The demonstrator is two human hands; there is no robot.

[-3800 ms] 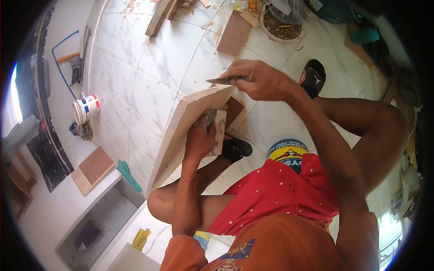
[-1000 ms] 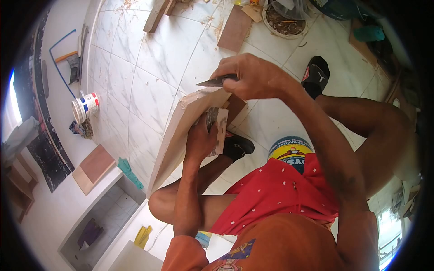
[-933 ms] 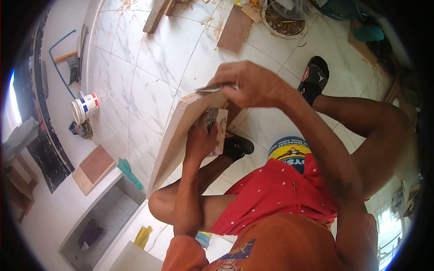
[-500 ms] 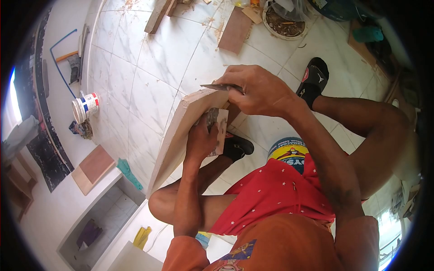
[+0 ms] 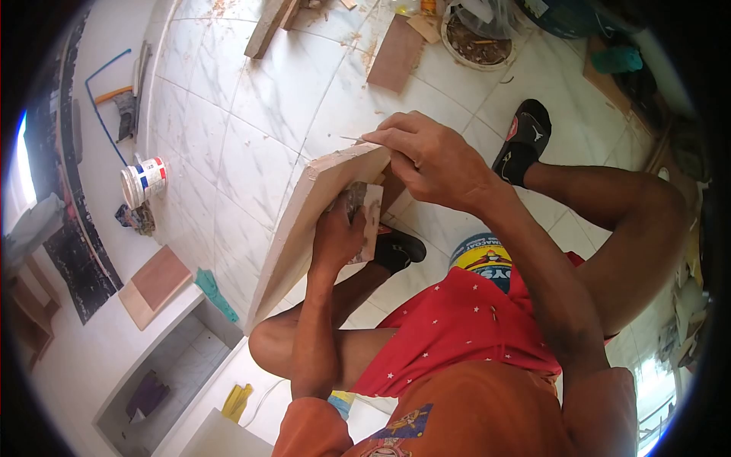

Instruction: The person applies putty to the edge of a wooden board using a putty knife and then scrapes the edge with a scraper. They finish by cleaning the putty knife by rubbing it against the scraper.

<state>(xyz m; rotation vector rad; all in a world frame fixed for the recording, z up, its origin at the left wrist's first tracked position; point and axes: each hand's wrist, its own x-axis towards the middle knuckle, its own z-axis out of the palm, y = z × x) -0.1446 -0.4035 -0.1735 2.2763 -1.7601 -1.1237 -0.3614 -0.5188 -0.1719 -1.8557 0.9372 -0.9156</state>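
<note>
Turning edge-on since moments ago, a blade [image 5: 351, 138] is being gripped by the right hand [image 5: 434, 158] beside the panel [image 5: 293, 236], ten o'clock from the bucket [image 5: 480, 247]; the left hand [image 5: 336, 236], gripping a block [image 5: 373, 213], is wisely bracing.

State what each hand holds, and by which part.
Left hand: small board, by its side nearest the large panel. Right hand: thin blade, by the end within the fingers.
</note>
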